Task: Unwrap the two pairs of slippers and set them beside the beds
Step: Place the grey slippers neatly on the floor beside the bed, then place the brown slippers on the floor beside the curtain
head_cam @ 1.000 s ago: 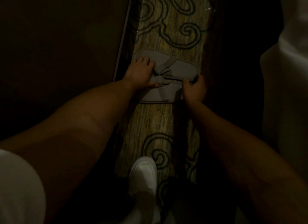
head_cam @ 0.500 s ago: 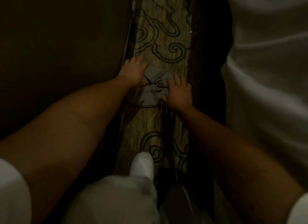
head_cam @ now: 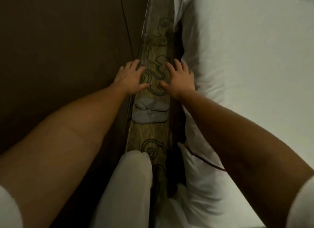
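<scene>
- Lying flat on the narrow strip of swirl-patterned olive carpet (head_cam: 153, 136): a pair of grey fabric slippers (head_cam: 149, 111), side by side between the dark brown wall panel (head_cam: 59, 49) and the white-sheeted bed (head_cam: 246, 66).
- Hovering past the slippers, apart from them: left hand (head_cam: 130, 78), fingers spread, gripping nothing.
- Mirroring it: right hand (head_cam: 180, 79), fingers splayed, carrying nothing.

Narrow carpet strip (head_cam: 153, 134), dark swirl pattern, runs alongside bed (head_cam: 246, 58). Grey slippers (head_cam: 150, 111) lie flat on it, just beside bed's edge.
</scene>
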Available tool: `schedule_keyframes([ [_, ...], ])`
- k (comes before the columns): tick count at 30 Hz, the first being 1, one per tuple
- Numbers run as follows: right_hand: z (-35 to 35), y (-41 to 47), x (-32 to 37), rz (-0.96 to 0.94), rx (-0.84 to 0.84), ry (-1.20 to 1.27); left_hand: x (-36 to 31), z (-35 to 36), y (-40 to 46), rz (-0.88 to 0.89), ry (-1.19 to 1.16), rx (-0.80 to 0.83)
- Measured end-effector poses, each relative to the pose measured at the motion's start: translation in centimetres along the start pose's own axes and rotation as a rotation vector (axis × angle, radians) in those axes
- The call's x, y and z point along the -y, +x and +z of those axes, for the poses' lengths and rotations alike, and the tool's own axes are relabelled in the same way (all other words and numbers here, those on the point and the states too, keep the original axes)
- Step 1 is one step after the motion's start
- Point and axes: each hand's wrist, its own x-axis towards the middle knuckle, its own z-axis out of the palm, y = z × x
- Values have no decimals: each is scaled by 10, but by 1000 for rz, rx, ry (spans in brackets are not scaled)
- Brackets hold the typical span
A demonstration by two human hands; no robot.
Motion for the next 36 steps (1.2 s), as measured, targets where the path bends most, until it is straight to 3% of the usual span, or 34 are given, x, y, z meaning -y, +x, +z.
schedule_keyframes([
  [8, -269, -51, 27, 3, -138, -15, -64, -251, -66, 36, 11, -129],
  [12, -405, -116, 31, 29, -270, -5, -116, -381, -115, 34, 26, -243],
  [22, -669, -280, 12, 65, -504, -101, -234, -621, -215, 110, 75, -533],
  [26, -723, -313, -5, 130, -586, -107, -275, -670, -226, 167, 33, -587],
  [36, -765, -385, -86, 410, -672, -106, -393, -681, -180, 445, 18, -562],
])
